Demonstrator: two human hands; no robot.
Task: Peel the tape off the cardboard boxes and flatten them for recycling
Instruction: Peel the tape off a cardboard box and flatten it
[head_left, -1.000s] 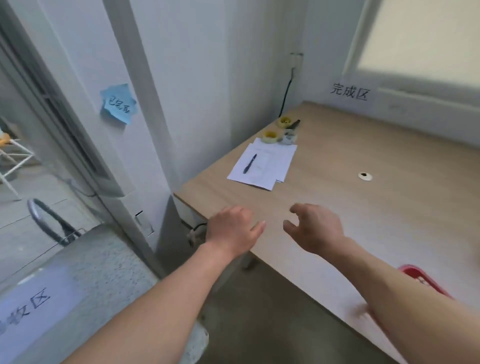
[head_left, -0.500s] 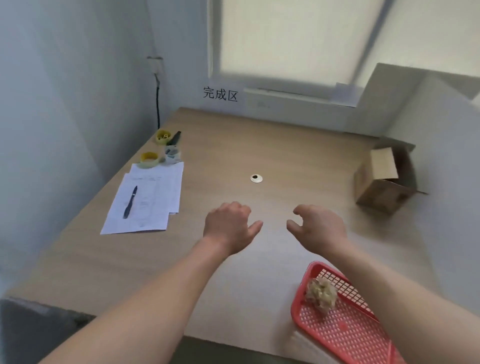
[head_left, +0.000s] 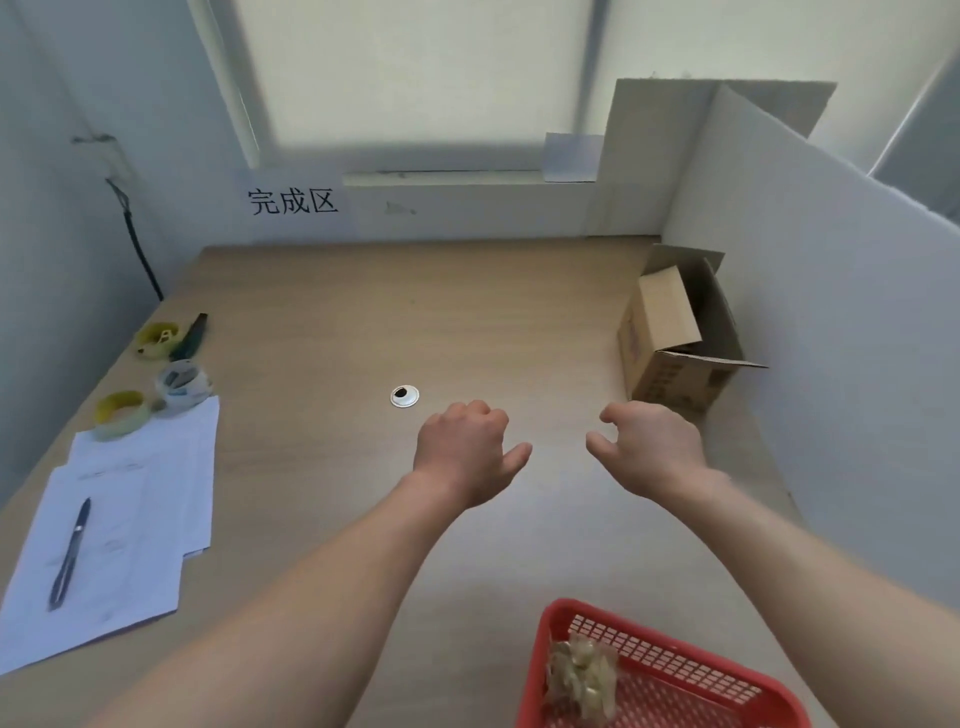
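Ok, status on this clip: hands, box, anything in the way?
Left hand and right hand empty, loosely curled above desk. Box open at far right, untouched. Nothing between right hand and box.

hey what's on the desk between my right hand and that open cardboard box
Nothing. In the head view only bare desk lies between the right hand and the cardboard box, which stands close beyond the hand, by the white partition.
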